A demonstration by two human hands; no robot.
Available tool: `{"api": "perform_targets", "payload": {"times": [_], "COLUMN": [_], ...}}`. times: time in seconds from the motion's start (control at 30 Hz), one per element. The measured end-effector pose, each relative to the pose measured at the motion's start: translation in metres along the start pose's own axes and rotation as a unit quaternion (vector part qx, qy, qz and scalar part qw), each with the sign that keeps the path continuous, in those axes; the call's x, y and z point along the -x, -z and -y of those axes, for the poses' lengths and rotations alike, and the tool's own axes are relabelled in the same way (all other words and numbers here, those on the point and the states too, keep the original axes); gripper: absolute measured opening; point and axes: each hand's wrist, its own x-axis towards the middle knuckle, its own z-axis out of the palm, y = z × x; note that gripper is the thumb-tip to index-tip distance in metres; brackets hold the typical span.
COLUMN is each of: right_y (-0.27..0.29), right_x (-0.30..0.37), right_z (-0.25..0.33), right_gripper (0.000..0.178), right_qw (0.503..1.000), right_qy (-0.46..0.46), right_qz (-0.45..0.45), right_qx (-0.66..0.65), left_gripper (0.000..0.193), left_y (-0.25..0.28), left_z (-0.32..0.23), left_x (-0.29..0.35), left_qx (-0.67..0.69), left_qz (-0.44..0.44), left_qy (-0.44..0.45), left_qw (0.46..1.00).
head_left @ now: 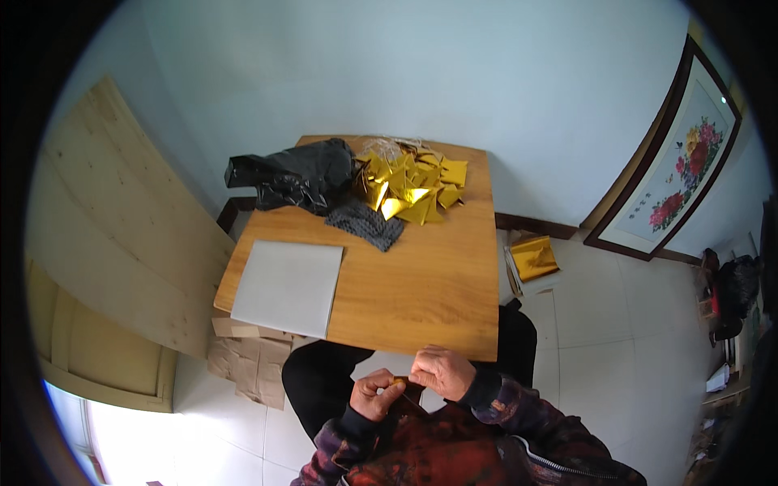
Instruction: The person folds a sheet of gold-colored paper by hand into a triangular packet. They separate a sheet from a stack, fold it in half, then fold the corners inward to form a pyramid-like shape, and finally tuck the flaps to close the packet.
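Note:
Above my lap, just below the table's near edge, my left hand [374, 395] is closed in a pinch at a small piece of gold foil paper [400, 381]. My right hand [442, 372] meets it from the other side, fingers curled down over the same piece. Most of the piece is hidden by my fingers. A faint thin line runs down from the left thumb, too fine to name. On the far half of the table [421, 283] lies a heap of folded gold foil paper pieces [409, 186].
Beside the heap are a black plastic bag [304, 174] and a dark knitted cloth [366, 224]. A flat grey-white board [288, 287] lies at the table's near left. Gold sheets [535, 257] rest on the floor at right, and a framed flower picture [677, 174] leans against the wall.

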Motion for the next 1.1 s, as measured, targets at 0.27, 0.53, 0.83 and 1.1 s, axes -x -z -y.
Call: {"api": "perform_targets", "payload": {"times": [0.27,0.53,0.83,1.1], "right_y": [-0.002,0.008,0.106,0.025], "right_x": [0.005,-0.006,-0.171,-0.138], "right_z": [-0.019,-0.065,-0.131,-0.117], "right_gripper": [0.021,0.016,0.015,0.016], "right_qw": [0.998,0.971,0.908,0.934], "right_qy": [-0.038,-0.169,-0.228,-0.243], "right_qz": [0.001,0.124,-0.175,-0.070], "right_qx": [0.049,-0.113,-0.305,-0.251], "left_gripper": [0.016,0.019,0.021,0.028], "left_y": [0.003,0.003,0.040,0.073], "left_z": [0.014,0.032,0.037,0.033], "left_x": [-0.010,-0.026,-0.018,-0.010], "left_qx": [0.042,0.032,-0.046,-0.314], "left_qz": [0.032,0.016,-0.153,-0.272], "left_qy": [0.065,0.120,0.067,-0.078], "left_qw": [0.996,0.992,0.985,0.906]}}
